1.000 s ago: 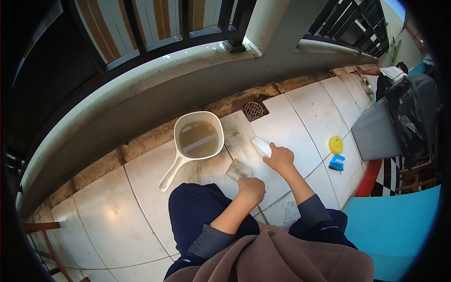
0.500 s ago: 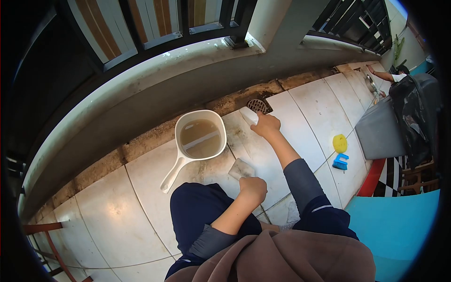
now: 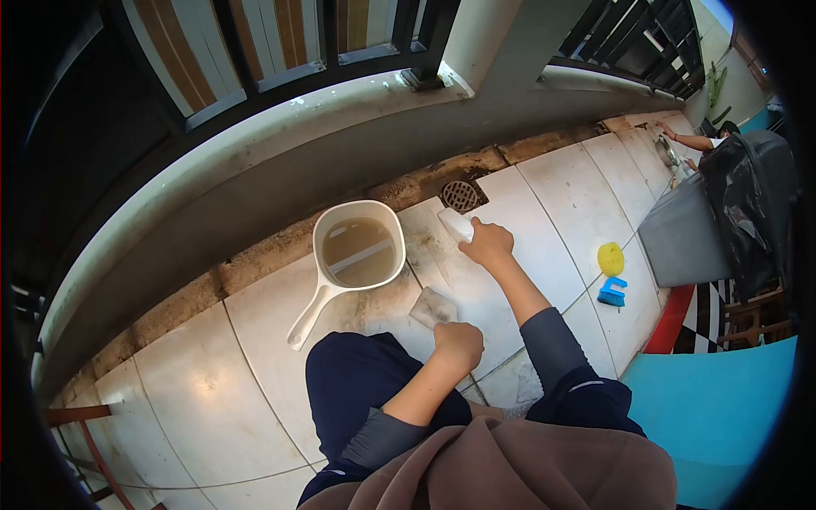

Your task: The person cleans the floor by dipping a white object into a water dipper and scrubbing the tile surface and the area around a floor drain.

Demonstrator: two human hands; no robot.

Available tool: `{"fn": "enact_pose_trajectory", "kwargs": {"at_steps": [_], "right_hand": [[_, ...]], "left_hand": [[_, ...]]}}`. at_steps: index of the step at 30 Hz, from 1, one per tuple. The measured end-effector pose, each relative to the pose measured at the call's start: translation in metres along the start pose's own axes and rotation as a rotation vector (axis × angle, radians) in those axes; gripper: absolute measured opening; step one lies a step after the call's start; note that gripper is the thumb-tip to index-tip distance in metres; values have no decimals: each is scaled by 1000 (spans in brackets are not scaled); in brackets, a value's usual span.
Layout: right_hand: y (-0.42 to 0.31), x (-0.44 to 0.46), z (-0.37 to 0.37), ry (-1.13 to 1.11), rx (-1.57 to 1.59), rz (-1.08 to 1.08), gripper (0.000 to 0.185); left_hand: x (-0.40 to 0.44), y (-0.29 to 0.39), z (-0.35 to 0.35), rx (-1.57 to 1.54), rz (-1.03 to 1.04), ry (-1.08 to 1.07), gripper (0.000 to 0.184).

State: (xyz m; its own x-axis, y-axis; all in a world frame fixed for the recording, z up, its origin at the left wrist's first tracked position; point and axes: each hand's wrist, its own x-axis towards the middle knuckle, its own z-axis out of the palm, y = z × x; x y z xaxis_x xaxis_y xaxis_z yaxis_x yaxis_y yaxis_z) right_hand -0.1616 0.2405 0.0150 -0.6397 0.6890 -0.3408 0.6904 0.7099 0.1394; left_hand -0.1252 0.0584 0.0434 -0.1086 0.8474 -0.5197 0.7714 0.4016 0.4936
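Note:
My right hand (image 3: 491, 244) is closed round one end of a white block that looks like a sponge (image 3: 456, 224), held against the floor tile just below the round drain grate (image 3: 459, 195). Nearer my knee, my left hand (image 3: 459, 347) is closed on the edge of a grey-stained flat pad (image 3: 433, 308), which also looks like a sponge. To the left of both hands stands a white dipper (image 3: 320, 246) with murky water in it, its handle pointing toward me.
A yellow sponge (image 3: 610, 259) and a blue scrub brush (image 3: 612, 292) lie on the tiles at right, beside a grey bin (image 3: 680, 229) with a black bag. A low wall (image 3: 340, 170) runs behind the dirty gutter. Another person's arm (image 3: 690, 141) reaches toward a metal pan at far right.
My right hand has drawn the white block slightly toward me, away from the drain grate. My left hand and the grey-stained pad stay nearly in place.

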Motion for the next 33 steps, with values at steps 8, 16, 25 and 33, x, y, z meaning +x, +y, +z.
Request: {"fn": "enact_pose_trajectory", "kwargs": {"at_steps": [8,16,25,33], "right_hand": [[-15,38,-23,-37,-43,2,56],[12,-2,-14,-84,-68,-19,59],[-11,39,-19,-24,-18,6,59],[16,5,-17,-94,-107,-31,60]], "left_hand": [[0,-7,-2,-17,-27,22,28],[-4,3,-1,1,12,10,29],[-2,-3,-4,-13,-8,2,29],[0,1,5,-1,5,-2,29]]}}
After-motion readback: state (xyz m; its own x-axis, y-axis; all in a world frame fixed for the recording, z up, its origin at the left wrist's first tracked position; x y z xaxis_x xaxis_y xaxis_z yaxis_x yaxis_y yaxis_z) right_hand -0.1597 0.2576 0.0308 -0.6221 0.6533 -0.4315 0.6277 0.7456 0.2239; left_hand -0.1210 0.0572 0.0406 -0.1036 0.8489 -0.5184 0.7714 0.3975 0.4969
